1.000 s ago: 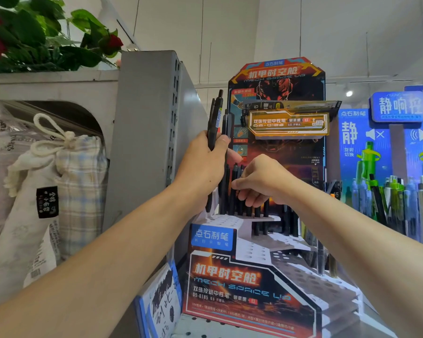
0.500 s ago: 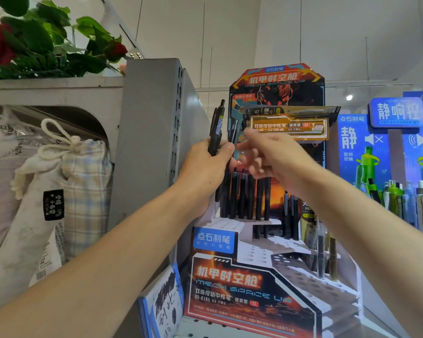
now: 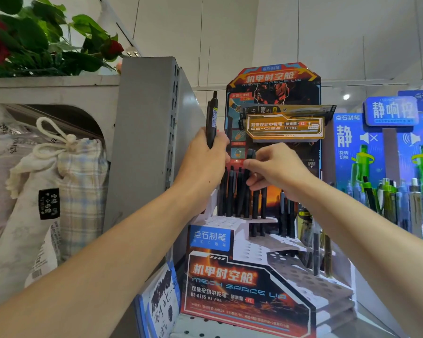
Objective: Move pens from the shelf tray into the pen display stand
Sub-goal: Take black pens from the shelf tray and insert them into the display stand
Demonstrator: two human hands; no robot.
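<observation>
Black pen [image 3: 249, 164] — between right fingertips [image 3: 248, 163]

Single head-worn view, forward and slightly upward, close to the pen display stand [image 3: 252, 242].

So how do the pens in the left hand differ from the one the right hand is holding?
The left hand grips a bundle of black pens upright, well above the display stand. The right hand pinches one black pen, tilted and low among the standing row. The bundle's front pen shows a barcode sticker; the single pen shows none. All are dark.
</observation>
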